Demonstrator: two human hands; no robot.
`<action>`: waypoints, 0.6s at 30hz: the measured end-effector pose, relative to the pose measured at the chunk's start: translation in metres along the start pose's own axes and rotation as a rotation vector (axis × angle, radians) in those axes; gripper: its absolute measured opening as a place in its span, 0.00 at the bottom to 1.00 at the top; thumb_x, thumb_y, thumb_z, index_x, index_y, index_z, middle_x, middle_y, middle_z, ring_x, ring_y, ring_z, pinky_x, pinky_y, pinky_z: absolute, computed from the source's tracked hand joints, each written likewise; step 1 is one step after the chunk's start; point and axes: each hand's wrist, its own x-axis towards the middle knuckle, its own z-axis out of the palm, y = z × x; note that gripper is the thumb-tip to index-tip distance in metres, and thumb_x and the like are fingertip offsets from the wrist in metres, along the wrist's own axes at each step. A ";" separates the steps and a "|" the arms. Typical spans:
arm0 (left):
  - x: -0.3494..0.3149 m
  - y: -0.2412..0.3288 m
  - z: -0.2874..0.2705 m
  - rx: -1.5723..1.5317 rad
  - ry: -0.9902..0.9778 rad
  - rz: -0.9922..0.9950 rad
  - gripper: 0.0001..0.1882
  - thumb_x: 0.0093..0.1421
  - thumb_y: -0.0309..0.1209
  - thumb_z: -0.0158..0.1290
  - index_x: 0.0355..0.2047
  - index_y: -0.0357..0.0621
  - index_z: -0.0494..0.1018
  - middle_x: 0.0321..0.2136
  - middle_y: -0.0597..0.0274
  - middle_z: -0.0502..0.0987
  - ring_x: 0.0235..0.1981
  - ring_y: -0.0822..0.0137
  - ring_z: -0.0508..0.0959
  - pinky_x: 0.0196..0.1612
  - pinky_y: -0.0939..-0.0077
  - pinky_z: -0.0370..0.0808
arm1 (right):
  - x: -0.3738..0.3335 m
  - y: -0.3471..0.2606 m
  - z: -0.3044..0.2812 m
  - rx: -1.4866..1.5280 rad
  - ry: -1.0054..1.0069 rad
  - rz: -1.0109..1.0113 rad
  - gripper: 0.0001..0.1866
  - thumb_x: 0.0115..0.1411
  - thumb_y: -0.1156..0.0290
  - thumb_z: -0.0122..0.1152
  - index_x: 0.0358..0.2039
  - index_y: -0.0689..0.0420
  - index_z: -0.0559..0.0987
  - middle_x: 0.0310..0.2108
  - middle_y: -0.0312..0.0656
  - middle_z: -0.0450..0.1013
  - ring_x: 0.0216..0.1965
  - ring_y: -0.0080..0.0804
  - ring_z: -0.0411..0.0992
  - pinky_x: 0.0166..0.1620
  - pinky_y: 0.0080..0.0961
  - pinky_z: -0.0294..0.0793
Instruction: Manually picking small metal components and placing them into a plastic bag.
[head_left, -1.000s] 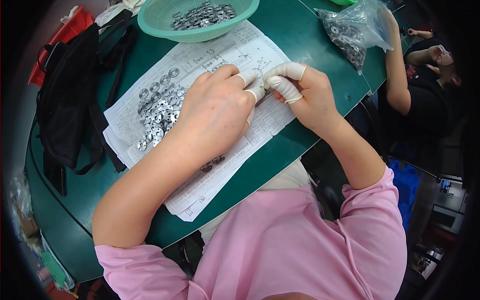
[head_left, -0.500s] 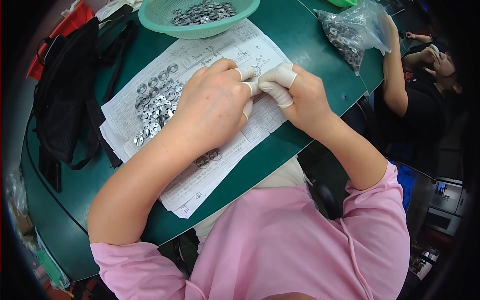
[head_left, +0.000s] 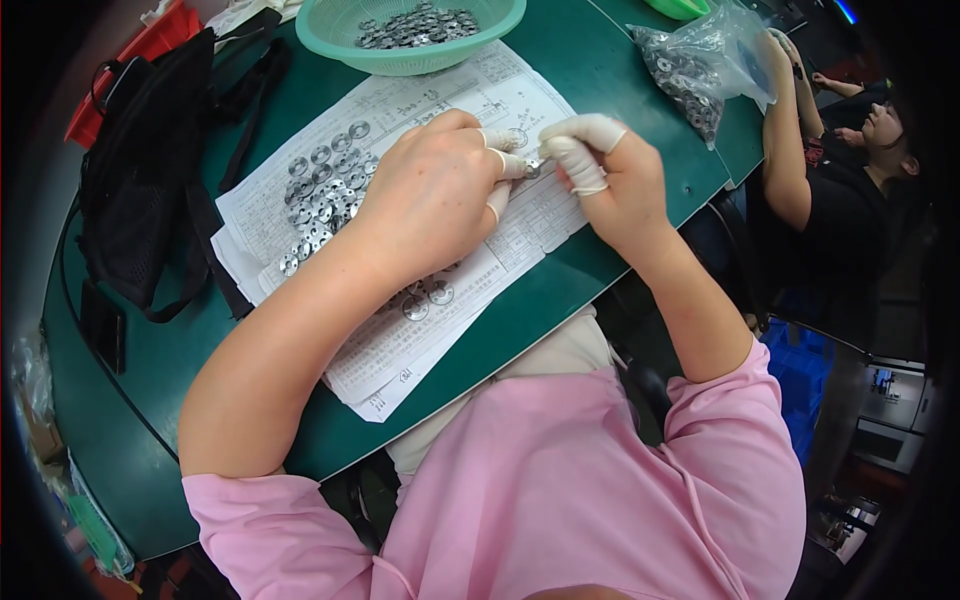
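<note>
Over the printed sheets [head_left: 520, 90], my left hand [head_left: 440, 185] pinches a small metal disc [head_left: 532, 169] at its fingertips. White finger cots cover several fingers of both hands. My right hand [head_left: 610, 170] is closed in a pinch right beside that disc, thumb and forefinger together. Whether a thin thing sits in that pinch is too small to make out. Left of my left hand, a cluster of round metal discs [head_left: 325, 190] with holes lies on the paper, partly hidden by the hand. A few more discs [head_left: 428, 298] rest under my left wrist.
A green plastic basket [head_left: 420, 62] with many discs stands at the far side. At far right lies a clear bag [head_left: 690, 80] of metal parts. A black bag [head_left: 150, 180] with straps occupies the left, near a red bin [head_left: 130, 65]. A co-worker [head_left: 840, 190] sits at right.
My right hand has drawn slightly to the right from my left fingertips, so the disc now shows between them. The co-worker's arm and head have shifted. The whole view has moved a little.
</note>
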 end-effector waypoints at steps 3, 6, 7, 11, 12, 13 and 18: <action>0.005 0.000 -0.013 -0.172 -0.027 -0.170 0.12 0.49 0.26 0.52 0.34 0.40 0.80 0.27 0.52 0.79 0.33 0.57 0.77 0.39 0.65 0.74 | 0.002 0.000 -0.006 0.244 -0.076 0.197 0.07 0.63 0.72 0.54 0.35 0.63 0.77 0.31 0.39 0.76 0.29 0.22 0.72 0.31 0.17 0.71; 0.014 0.000 -0.034 -0.510 -0.152 -0.536 0.12 0.49 0.26 0.53 0.34 0.38 0.80 0.26 0.49 0.79 0.28 0.55 0.78 0.37 0.65 0.74 | 0.004 0.000 -0.008 0.426 -0.247 0.310 0.08 0.65 0.72 0.52 0.37 0.64 0.76 0.32 0.40 0.76 0.29 0.20 0.71 0.32 0.14 0.71; 0.014 -0.003 -0.040 -0.438 -0.133 -0.502 0.11 0.49 0.26 0.54 0.33 0.37 0.80 0.25 0.48 0.79 0.27 0.54 0.78 0.37 0.65 0.74 | 0.005 0.000 -0.006 0.354 -0.206 0.293 0.08 0.65 0.72 0.51 0.37 0.64 0.76 0.32 0.40 0.76 0.29 0.20 0.71 0.32 0.14 0.71; 0.012 -0.010 -0.052 -0.237 -0.139 -0.414 0.10 0.49 0.27 0.55 0.31 0.35 0.79 0.24 0.46 0.78 0.26 0.53 0.79 0.36 0.65 0.74 | 0.008 0.001 -0.007 0.253 -0.095 0.286 0.08 0.65 0.72 0.51 0.38 0.64 0.76 0.32 0.40 0.76 0.28 0.20 0.71 0.32 0.14 0.70; 0.011 -0.009 -0.054 -0.182 -0.176 -0.397 0.10 0.49 0.27 0.55 0.31 0.34 0.79 0.24 0.46 0.79 0.27 0.53 0.79 0.36 0.65 0.74 | 0.010 0.002 -0.010 0.290 -0.069 0.312 0.08 0.65 0.72 0.51 0.38 0.64 0.76 0.33 0.40 0.76 0.28 0.20 0.71 0.32 0.14 0.70; 0.010 -0.008 -0.056 -0.127 -0.214 -0.379 0.10 0.49 0.27 0.56 0.31 0.34 0.79 0.25 0.46 0.79 0.28 0.53 0.79 0.37 0.66 0.74 | 0.012 0.003 -0.011 0.328 -0.042 0.337 0.08 0.65 0.72 0.51 0.38 0.63 0.76 0.33 0.40 0.76 0.28 0.20 0.71 0.32 0.14 0.70; 0.007 0.002 -0.030 -0.235 -0.154 -0.307 0.09 0.48 0.27 0.56 0.30 0.34 0.79 0.24 0.47 0.79 0.28 0.53 0.79 0.36 0.66 0.74 | 0.006 -0.002 -0.010 0.353 0.026 0.308 0.09 0.65 0.71 0.52 0.38 0.63 0.76 0.32 0.39 0.75 0.29 0.19 0.71 0.33 0.13 0.70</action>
